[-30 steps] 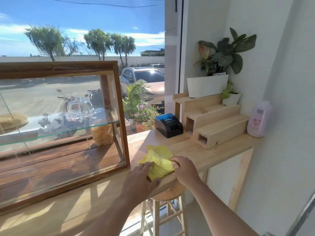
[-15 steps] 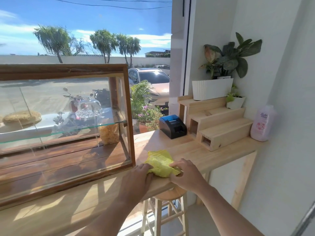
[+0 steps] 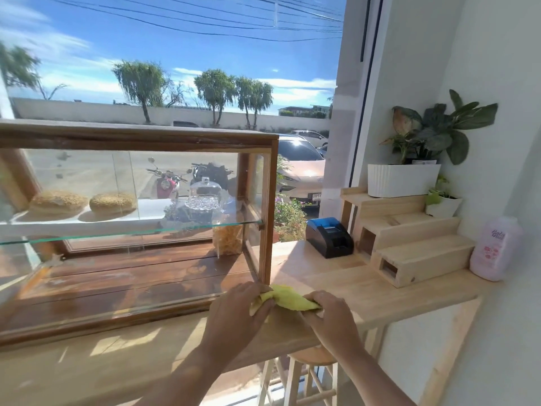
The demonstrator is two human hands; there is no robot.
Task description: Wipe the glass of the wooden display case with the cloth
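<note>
Cloth [image 3: 288, 300] stretches between left hand [image 3: 240, 315] and right hand [image 3: 330, 317], both gripping it.

Both hands on the yellow cloth [image 3: 288, 300] at the desk [image 3: 380, 291] edge: left hand [image 3: 243, 315] and right hand [image 3: 330, 316] each pinching an end, just beside the wooden display case [image 3: 140, 136] near-right corner.
</note>
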